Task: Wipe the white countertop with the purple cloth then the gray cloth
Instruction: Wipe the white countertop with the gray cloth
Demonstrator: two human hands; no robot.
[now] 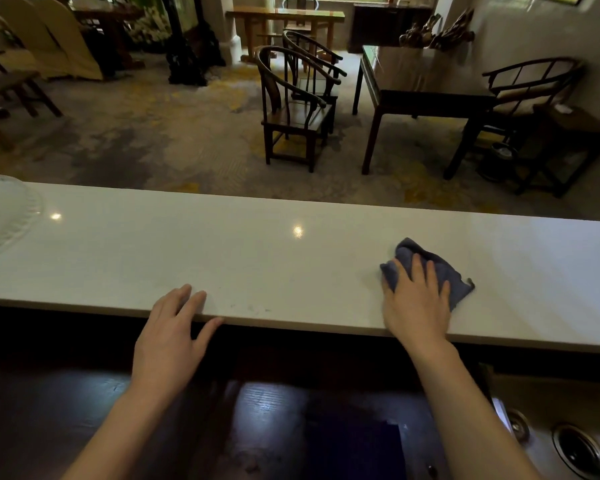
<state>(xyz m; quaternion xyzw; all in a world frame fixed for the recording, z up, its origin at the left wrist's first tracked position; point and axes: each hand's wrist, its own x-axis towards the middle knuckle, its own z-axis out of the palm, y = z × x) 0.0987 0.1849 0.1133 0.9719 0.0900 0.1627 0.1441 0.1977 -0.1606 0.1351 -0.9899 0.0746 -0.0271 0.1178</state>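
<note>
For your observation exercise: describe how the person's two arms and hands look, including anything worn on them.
Both forearms are bare, with no sleeves in view. The left hand and right hand wear no gloves, and no rings, watch or bracelets show. Nails look short and unpainted.

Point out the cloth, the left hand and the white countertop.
cloth (448, 276): head view, bare fold right of the fingers.
left hand (168, 336): head view, back of hand.
white countertop (257, 265): head view, bare middle.

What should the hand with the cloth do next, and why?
Probably slide the cloth left along the white countertop. The right hand presses it flat near the right side, while a long bare stretch, with faint smudges near the front edge, lies toward the left hand, which rests on that edge.
</note>
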